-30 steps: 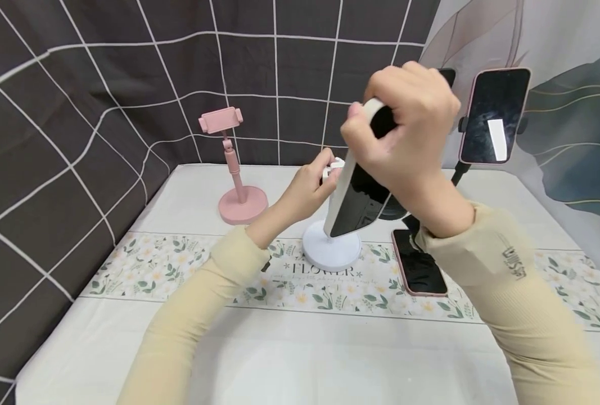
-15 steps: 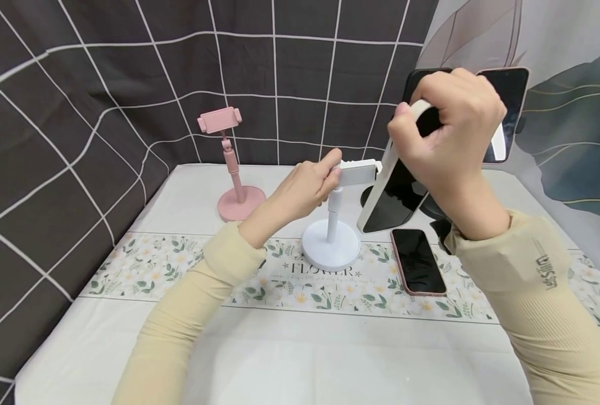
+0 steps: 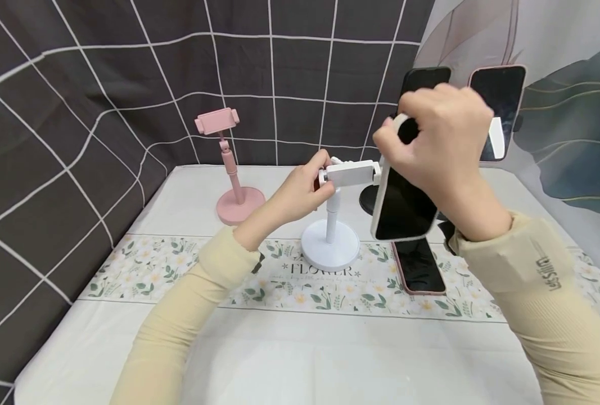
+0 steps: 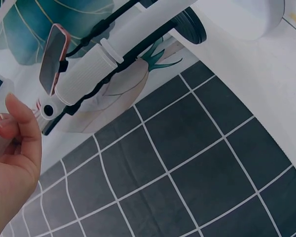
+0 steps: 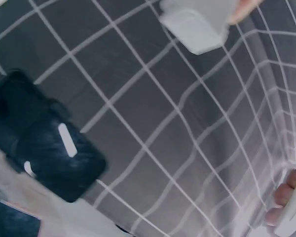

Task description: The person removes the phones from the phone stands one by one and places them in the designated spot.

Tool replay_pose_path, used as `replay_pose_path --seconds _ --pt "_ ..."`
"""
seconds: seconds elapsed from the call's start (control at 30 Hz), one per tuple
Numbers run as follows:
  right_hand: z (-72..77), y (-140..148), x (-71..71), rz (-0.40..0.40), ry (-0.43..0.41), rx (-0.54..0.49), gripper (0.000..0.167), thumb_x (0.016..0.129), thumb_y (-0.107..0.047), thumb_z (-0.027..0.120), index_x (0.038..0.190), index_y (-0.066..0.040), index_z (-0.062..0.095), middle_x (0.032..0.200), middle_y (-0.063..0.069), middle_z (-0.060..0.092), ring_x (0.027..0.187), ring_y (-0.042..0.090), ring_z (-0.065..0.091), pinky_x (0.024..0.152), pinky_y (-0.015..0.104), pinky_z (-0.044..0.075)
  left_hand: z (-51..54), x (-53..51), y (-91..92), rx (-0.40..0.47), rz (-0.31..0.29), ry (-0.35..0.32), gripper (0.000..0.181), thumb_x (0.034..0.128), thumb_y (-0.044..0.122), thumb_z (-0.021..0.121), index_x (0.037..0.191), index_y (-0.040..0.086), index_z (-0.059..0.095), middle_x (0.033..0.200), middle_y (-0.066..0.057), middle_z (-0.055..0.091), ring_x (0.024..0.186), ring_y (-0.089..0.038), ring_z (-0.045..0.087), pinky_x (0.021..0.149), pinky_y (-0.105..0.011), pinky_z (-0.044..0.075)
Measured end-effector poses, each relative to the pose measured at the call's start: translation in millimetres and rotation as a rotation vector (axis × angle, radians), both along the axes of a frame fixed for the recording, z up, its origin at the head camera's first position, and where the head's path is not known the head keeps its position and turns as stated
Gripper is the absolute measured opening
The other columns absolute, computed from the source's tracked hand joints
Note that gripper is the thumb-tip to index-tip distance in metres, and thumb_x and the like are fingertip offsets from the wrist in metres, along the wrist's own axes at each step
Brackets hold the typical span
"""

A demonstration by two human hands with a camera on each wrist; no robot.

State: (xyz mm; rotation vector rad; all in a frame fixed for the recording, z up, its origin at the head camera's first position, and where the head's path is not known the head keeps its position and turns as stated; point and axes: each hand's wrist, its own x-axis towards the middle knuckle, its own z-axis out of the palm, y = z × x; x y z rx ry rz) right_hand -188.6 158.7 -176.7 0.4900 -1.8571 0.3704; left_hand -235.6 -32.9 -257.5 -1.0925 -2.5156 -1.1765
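My left hand [image 3: 297, 194] holds the left end of the clamp on a white phone stand [image 3: 332, 239], thumb in front of it. The stand's round base rests on the table. Just right of the clamp, my right hand [image 3: 443, 132] grips the top of a phone in a white case [image 3: 405, 205], which hangs tilted with its dark screen towards me. No phone sits in the white clamp. The left wrist view has the ribbed white pole [image 4: 86, 74] beside my curled fingers. In the right wrist view the white clamp [image 5: 200, 24] is at the top.
A pink phone stand [image 3: 240, 202] is at the back left. One phone with a pink edge [image 3: 421, 270] lies on the floral runner [image 3: 300, 295]. Behind my right hand, a black phone [image 3: 426, 77] and a pink-edged phone [image 3: 499, 93] are held upright. Gridded cloth [image 3: 300, 73] hangs behind.
My right hand has moved right, then slightly back and down, with the phone. The phone's screen has turned more towards me. The white clamp has turned into plain view in my left hand.
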Motion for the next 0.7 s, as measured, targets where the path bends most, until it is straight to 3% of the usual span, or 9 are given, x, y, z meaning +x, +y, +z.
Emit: replay_pose_path --seconds 0.17,0.27,0.4,0.53,0.7 --pt "-40.2 26.6 -7.3 -0.11 -0.284 0.172 0.029 0.071 -0.028 0.037 0.049 -0.01 0.034 0.044 0.004 0.031 0.042 0.028 0.031 0.04 0.033 0.016 -0.4 -0.5 0.7 0.016 0.01 0.054 0.017 0.0827 0.004 0.047 0.1 0.004 0.045 0.066 -0.006 0.054 0.055 -0.013 0.046 0.052 -0.02 0.035" --pt "-78.4 48.4 -14.3 -0.185 -0.528 0.213 0.03 0.073 -0.029 0.042 0.05 -0.013 0.034 0.045 0.002 0.033 0.042 0.027 0.036 0.038 0.034 0.021 -0.3 -1.1 1.6 0.021 0.005 0.067 0.017 0.0825 0.004 0.047 0.099 0.003 0.045 0.064 -0.005 0.052 0.055 -0.012 0.044 0.052 -0.019 0.034" --pt "-133.6 76.5 -24.6 -0.244 -0.805 0.361 0.035 0.079 -0.03 0.049 0.05 -0.014 0.038 0.047 0.003 0.041 0.043 0.025 0.043 0.039 0.038 0.032 -0.3 -1.1 2.1 0.027 0.009 0.067 0.016 0.0827 0.004 0.047 0.099 0.004 0.044 0.063 -0.005 0.05 0.055 -0.012 0.043 0.052 -0.019 0.033" --pt "-172.5 96.0 -33.6 -0.209 -0.977 0.427 0.036 0.084 -0.029 0.051 0.052 -0.012 0.044 0.048 0.002 0.044 0.046 0.019 0.043 0.044 0.035 0.037 -1.5 -0.9 2.1 0.029 0.007 0.064 0.015 0.0826 0.004 0.046 0.098 0.004 0.044 0.061 -0.004 0.049 0.055 -0.012 0.043 0.052 -0.019 0.033" --pt "-189.0 103.6 -41.8 -0.141 -1.083 0.378 0.033 0.087 -0.026 0.048 0.06 -0.009 0.051 0.057 0.004 0.05 0.055 0.019 0.047 0.057 0.038 0.041 -3.6 -3.6 2.4 0.032 0.001 0.074 0.015 0.0824 0.004 0.046 0.097 0.004 0.044 0.061 -0.004 0.049 0.055 -0.012 0.042 0.052 -0.019 0.033"
